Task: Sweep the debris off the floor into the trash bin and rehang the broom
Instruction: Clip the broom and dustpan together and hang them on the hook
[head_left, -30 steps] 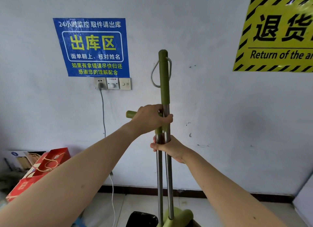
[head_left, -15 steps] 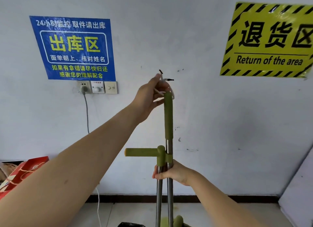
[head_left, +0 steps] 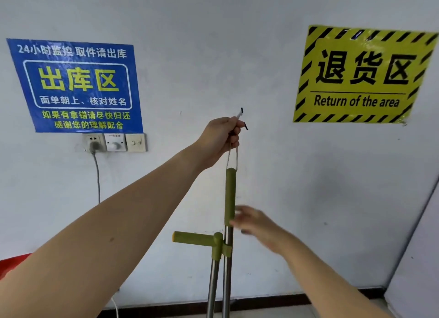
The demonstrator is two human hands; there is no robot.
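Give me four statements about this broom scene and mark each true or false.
1. The left hand pinches the broom's cord loop. True.
2. The right hand grips the green broom handle. False: its blurred fingers are straight beside the handle, not wrapped round it.
3. The yellow sign hangs left of the blue sign. False: it hangs to the right.
4. A plug sits in the socket under the blue sign. True.

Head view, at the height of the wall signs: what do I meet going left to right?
Blue sign → left hand, gripping the hanging loop of the broom → yellow sign.
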